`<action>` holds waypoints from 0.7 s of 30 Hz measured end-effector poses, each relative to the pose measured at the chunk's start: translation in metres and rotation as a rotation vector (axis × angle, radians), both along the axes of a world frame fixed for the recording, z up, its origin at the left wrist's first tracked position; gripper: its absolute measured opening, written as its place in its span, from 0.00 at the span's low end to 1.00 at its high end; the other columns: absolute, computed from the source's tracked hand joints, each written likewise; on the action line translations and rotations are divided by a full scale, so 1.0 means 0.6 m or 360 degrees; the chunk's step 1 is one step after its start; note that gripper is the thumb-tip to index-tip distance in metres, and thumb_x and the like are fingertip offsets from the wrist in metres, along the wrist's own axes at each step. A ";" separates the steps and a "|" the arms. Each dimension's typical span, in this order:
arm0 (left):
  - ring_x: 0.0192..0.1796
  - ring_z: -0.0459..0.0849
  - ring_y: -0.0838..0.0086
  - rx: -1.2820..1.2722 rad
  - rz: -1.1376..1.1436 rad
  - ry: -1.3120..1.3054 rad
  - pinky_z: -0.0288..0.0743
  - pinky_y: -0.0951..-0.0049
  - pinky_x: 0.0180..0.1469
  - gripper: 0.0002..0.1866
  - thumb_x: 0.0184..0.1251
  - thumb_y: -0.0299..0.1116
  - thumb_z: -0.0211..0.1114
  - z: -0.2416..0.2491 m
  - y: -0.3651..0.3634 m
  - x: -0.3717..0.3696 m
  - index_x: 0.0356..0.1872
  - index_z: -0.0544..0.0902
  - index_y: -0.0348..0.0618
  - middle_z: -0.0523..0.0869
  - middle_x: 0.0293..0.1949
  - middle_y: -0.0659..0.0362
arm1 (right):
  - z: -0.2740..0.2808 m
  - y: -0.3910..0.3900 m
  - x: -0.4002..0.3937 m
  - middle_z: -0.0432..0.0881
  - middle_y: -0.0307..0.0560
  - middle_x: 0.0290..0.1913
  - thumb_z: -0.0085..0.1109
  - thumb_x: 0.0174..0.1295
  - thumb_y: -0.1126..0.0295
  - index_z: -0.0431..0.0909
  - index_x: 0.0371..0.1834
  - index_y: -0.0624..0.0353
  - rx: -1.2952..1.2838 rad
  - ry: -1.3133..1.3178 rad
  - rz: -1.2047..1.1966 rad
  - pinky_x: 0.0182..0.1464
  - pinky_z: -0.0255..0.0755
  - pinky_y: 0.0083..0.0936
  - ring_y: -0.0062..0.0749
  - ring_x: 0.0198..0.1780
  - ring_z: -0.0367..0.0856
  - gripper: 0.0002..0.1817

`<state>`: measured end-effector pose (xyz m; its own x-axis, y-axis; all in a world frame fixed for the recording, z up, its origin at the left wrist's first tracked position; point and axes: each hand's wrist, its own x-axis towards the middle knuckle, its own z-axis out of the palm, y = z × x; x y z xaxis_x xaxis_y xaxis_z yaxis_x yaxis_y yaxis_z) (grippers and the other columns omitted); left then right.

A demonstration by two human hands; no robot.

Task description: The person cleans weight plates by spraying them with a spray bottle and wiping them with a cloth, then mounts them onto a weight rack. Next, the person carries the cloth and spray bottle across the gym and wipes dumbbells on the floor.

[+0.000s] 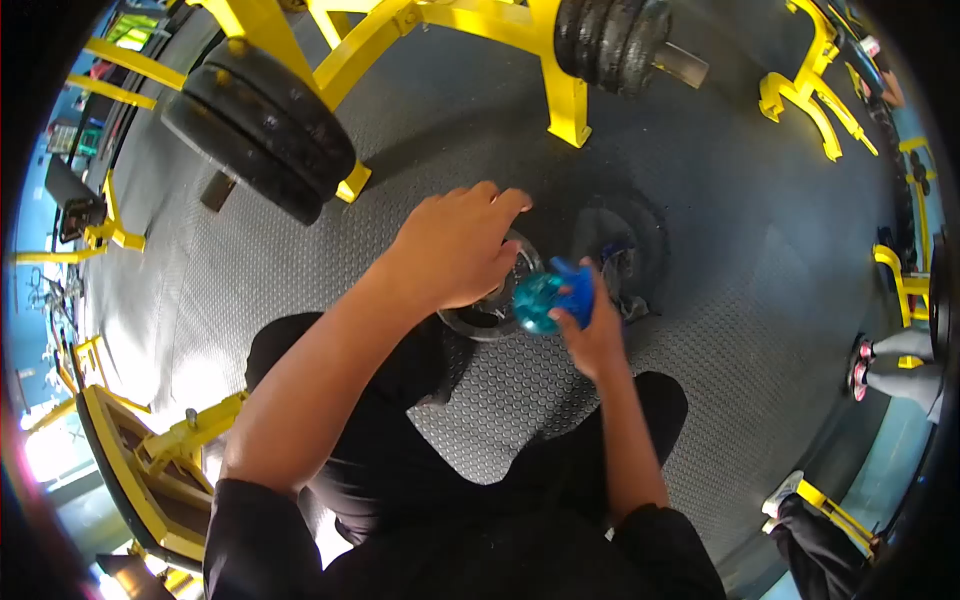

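My left hand (pixel 455 245) lies palm down on a small round metal weight plate (pixel 490 310) that rests on the dark rubber floor in front of my knees. Just right of it, my right hand (pixel 592 335) grips a blue spray bottle (pixel 550 295), its blue-green body pointing toward the plate. A dark cloth (pixel 615 265) lies on a larger black plate (pixel 650 235) on the floor beyond the bottle.
Yellow machine frames (pixel 565 95) loaded with black weight plates (pixel 260 130) stand ahead. A yellow bench frame (pixel 150 460) is at my lower left. More yellow racks (pixel 815 95) line the right side, where other people's legs (pixel 900 365) show.
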<state>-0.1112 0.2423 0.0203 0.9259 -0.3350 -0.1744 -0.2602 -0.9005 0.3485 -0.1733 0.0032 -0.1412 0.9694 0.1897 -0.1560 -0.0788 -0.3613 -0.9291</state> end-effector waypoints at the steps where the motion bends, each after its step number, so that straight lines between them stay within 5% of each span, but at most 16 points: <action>1: 0.57 0.83 0.54 -0.0090 0.0020 0.0026 0.76 0.58 0.59 0.22 0.71 0.38 0.64 0.010 -0.001 0.003 0.63 0.76 0.47 0.82 0.53 0.51 | -0.008 0.018 -0.028 0.84 0.53 0.55 0.71 0.62 0.68 0.58 0.80 0.58 0.0007 0.0093 0.0070 0.63 0.73 0.35 0.40 0.57 0.83 0.44; 5: 0.57 0.83 0.55 -0.0516 0.0041 0.0044 0.77 0.58 0.58 0.19 0.72 0.39 0.63 0.043 0.003 0.025 0.61 0.78 0.48 0.83 0.52 0.52 | -0.030 0.057 -0.095 0.82 0.49 0.56 0.75 0.60 0.64 0.57 0.81 0.57 0.0001 0.0290 0.0138 0.62 0.74 0.31 0.30 0.56 0.81 0.48; 7: 0.57 0.83 0.55 -0.0495 0.0037 -0.0006 0.77 0.58 0.58 0.18 0.72 0.39 0.62 0.054 0.000 0.034 0.60 0.78 0.48 0.83 0.51 0.52 | -0.056 0.067 -0.109 0.83 0.55 0.52 0.73 0.59 0.66 0.69 0.73 0.58 0.0223 0.0248 -0.0186 0.58 0.76 0.32 0.44 0.51 0.85 0.37; 10: 0.56 0.84 0.55 -0.0303 0.0015 -0.0143 0.77 0.57 0.58 0.17 0.73 0.39 0.61 0.040 -0.002 0.040 0.59 0.79 0.48 0.83 0.50 0.52 | -0.110 0.044 -0.100 0.83 0.55 0.51 0.69 0.61 0.65 0.78 0.62 0.59 -0.0259 0.0206 -0.0058 0.53 0.77 0.32 0.43 0.46 0.85 0.26; 13: 0.55 0.85 0.55 -0.0109 0.0018 -0.0203 0.77 0.56 0.58 0.17 0.73 0.39 0.60 0.030 0.003 0.041 0.58 0.79 0.47 0.83 0.49 0.52 | -0.162 0.046 -0.101 0.84 0.53 0.46 0.64 0.65 0.62 0.81 0.55 0.59 -0.0257 0.0012 -0.0054 0.48 0.77 0.33 0.44 0.41 0.85 0.18; 16: 0.54 0.85 0.55 -0.0063 0.0048 -0.0196 0.78 0.56 0.58 0.17 0.73 0.40 0.60 0.034 0.005 0.044 0.58 0.80 0.47 0.84 0.49 0.52 | -0.164 0.055 -0.106 0.86 0.54 0.41 0.63 0.67 0.59 0.82 0.52 0.59 -0.0029 0.0572 0.0085 0.47 0.77 0.39 0.50 0.41 0.86 0.18; 21: 0.55 0.85 0.56 -0.0060 0.0082 -0.0144 0.78 0.56 0.58 0.17 0.73 0.40 0.60 0.035 0.003 0.045 0.59 0.80 0.47 0.84 0.50 0.52 | -0.148 0.074 -0.108 0.87 0.56 0.37 0.62 0.68 0.53 0.83 0.47 0.58 -0.0495 0.0328 0.0184 0.48 0.77 0.46 0.56 0.42 0.85 0.19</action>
<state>-0.0843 0.2441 0.0412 0.9535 -0.2914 -0.0774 -0.2460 -0.9002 0.3594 -0.2380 0.0478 -0.2299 0.8866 0.2089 -0.4126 -0.1947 -0.6407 -0.7427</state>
